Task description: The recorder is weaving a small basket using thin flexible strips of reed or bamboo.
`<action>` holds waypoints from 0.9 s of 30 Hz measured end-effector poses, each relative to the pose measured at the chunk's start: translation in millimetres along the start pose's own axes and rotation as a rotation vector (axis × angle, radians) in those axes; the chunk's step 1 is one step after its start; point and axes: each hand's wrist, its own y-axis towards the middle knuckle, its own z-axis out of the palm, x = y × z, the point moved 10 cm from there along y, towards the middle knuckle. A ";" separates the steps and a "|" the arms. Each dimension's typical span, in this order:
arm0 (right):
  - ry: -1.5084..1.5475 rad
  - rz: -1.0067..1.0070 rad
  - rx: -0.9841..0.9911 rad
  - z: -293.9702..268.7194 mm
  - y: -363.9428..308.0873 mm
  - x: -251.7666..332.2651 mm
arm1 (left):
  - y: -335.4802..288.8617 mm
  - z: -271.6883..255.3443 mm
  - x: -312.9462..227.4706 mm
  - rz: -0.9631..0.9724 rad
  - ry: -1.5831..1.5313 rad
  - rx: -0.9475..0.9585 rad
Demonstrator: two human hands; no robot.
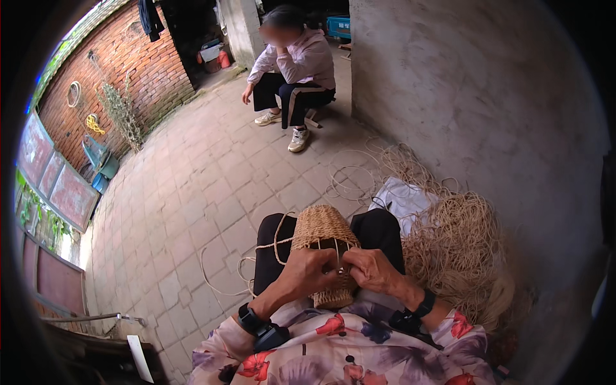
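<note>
A small woven straw basket lies across my lap between my knees. Its far part is tightly woven; nearer me, bare upright strands cross a dark gap, and another woven part shows below my hands. My left hand is closed at the left of the gap, its fingertips pinching what looks like straw cord. Close beside it, my right hand is closed too, thumb and finger pinching at the basket's strands. A loose straw cord loops out left of the basket. My fingers partly hide the strands.
A big tangled heap of straw cord lies to my right against the grey wall, with a white sack under it. Ahead, a person sits on a low stool on the paved floor. Blue buckets stand by the brick wall.
</note>
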 end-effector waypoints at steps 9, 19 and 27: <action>0.306 0.316 0.171 8.2 -4.3 -41.3 | -2.0 -6.3 1.1 0.129 0.040 -0.079; 0.344 0.273 0.105 14.3 -6.1 -47.2 | -54.9 -43.4 69.9 -0.230 -0.107 -0.292; 0.465 0.421 0.174 20.4 -5.9 -42.6 | -33.6 -35.9 38.0 -0.129 -0.073 -0.265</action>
